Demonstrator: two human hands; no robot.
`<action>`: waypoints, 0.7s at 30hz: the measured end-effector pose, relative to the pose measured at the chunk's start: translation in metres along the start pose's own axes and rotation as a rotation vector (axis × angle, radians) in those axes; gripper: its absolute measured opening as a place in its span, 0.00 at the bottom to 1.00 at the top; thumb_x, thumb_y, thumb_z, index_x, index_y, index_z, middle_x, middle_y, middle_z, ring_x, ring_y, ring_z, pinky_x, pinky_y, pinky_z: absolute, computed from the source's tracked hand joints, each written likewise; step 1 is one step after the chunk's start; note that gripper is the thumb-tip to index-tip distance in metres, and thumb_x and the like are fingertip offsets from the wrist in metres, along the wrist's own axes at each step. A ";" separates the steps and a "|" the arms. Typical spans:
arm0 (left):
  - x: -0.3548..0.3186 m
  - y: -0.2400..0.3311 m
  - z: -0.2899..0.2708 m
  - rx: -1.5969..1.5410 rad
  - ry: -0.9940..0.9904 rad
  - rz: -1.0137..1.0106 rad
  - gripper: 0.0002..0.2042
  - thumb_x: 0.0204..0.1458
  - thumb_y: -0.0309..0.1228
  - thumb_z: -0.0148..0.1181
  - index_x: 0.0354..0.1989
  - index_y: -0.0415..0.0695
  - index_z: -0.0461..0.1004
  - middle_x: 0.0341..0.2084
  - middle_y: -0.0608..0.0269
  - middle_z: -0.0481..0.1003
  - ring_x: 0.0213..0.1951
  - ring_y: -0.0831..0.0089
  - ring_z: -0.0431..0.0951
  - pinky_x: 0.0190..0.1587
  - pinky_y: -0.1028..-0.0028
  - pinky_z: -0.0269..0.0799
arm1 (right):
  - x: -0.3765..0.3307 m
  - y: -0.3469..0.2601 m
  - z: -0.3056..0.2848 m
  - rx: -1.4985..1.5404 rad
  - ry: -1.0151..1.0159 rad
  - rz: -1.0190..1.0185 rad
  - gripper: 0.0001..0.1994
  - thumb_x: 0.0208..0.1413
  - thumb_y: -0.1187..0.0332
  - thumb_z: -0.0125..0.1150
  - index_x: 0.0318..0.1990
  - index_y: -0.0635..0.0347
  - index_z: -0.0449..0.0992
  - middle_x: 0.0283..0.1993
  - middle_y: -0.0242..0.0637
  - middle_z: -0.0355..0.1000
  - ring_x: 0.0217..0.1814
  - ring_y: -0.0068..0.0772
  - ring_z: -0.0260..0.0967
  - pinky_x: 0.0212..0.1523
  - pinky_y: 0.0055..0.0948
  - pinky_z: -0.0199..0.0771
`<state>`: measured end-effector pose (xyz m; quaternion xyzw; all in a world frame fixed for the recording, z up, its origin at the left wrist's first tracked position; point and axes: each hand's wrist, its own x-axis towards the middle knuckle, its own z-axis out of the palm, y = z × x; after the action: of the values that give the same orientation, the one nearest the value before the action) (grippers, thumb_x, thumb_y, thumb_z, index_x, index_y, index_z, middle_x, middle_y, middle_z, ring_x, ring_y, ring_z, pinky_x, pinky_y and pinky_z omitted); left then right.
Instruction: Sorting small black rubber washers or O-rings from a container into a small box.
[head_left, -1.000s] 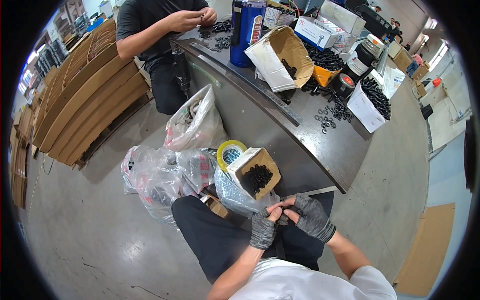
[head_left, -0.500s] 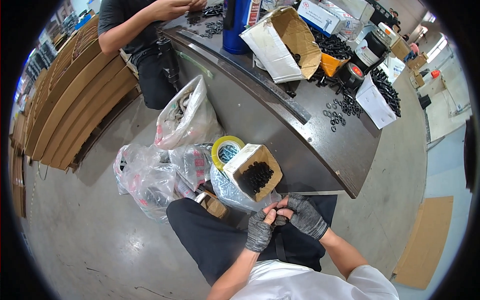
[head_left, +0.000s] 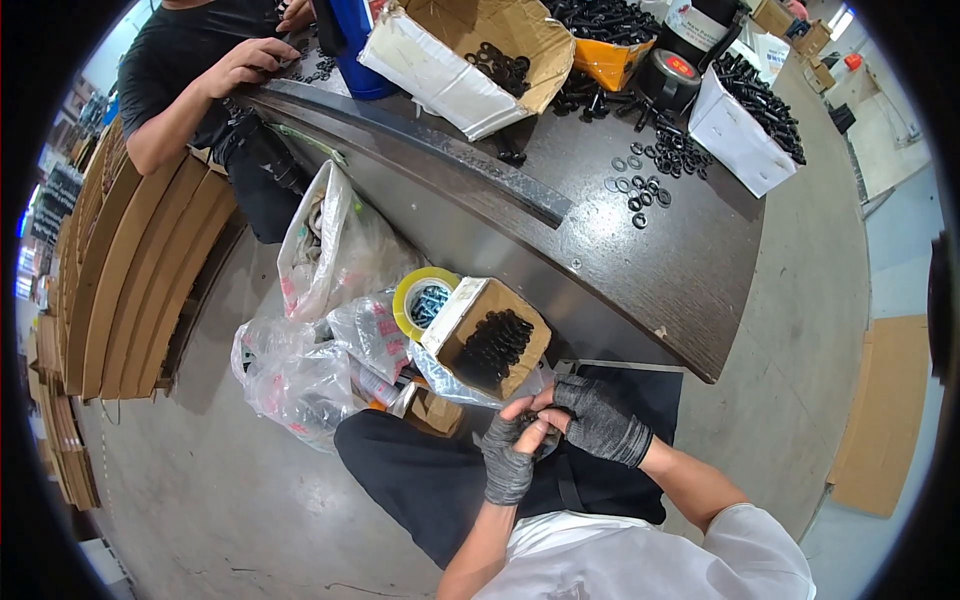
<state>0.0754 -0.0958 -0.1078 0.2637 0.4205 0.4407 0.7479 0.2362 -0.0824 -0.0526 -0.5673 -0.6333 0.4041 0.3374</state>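
My left hand (head_left: pixel 512 452) and my right hand (head_left: pixel 603 422), in grey fingerless gloves, meet above my lap. Both have their fingers pinched together around something small and dark, mostly hidden by the fingertips. Just beyond them stands an open cardboard box (head_left: pixel 452 318) holding black bolts (head_left: pixel 497 345). Beside that box, a yellow-edged tape roll (head_left: pixel 402 300) rings a heap of silvery-blue screws (head_left: pixel 430 304). On the tabletop lie loose black washers (head_left: pixel 640 190), near a white box (head_left: pixel 735 150) full of black bolts.
The dark table (head_left: pixel 690 280) has a corner pointing toward my right side. On it stand a large torn carton (head_left: pixel 430 80), an orange container (head_left: pixel 605 68) and a blue cylinder (head_left: pixel 358 55). Plastic bags (head_left: pixel 295 375) lie on the floor at left. A co-worker's hand (head_left: pixel 250 65) rests at the table's far left.
The view has shifted, bringing the table closer. The co-worker's hand has come down onto the tabletop. My hands stay together, with the fingers slightly rearranged around the small dark thing.
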 end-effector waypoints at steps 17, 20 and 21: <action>0.007 -0.010 -0.031 -0.202 0.159 -0.144 0.21 0.60 0.36 0.60 0.54 0.33 0.68 0.43 0.51 0.76 0.46 0.66 0.76 0.53 0.67 0.72 | 0.099 0.022 0.041 -0.568 -0.008 -0.588 0.17 0.50 0.66 0.60 0.47 0.63 0.75 0.48 0.46 0.73 0.51 0.45 0.73 0.49 0.36 0.76; 0.007 -0.011 -0.032 -0.220 0.158 -0.174 0.22 0.59 0.36 0.61 0.55 0.33 0.67 0.43 0.50 0.76 0.45 0.65 0.76 0.50 0.67 0.74 | 0.114 0.033 0.059 -0.732 -0.225 -0.472 0.18 0.50 0.64 0.57 0.47 0.62 0.76 0.48 0.45 0.74 0.52 0.43 0.73 0.50 0.36 0.75; 0.007 -0.008 -0.030 -0.219 0.151 -0.170 0.22 0.59 0.36 0.61 0.55 0.33 0.67 0.43 0.51 0.76 0.45 0.66 0.76 0.50 0.68 0.75 | 0.115 0.036 0.059 -0.773 -0.207 -0.569 0.17 0.51 0.64 0.56 0.47 0.61 0.76 0.49 0.43 0.74 0.53 0.40 0.73 0.52 0.36 0.75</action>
<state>0.0545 -0.0928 -0.1321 0.1102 0.4458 0.4374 0.7732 0.1849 0.0247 -0.1146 -0.4122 -0.8971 0.0856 0.1344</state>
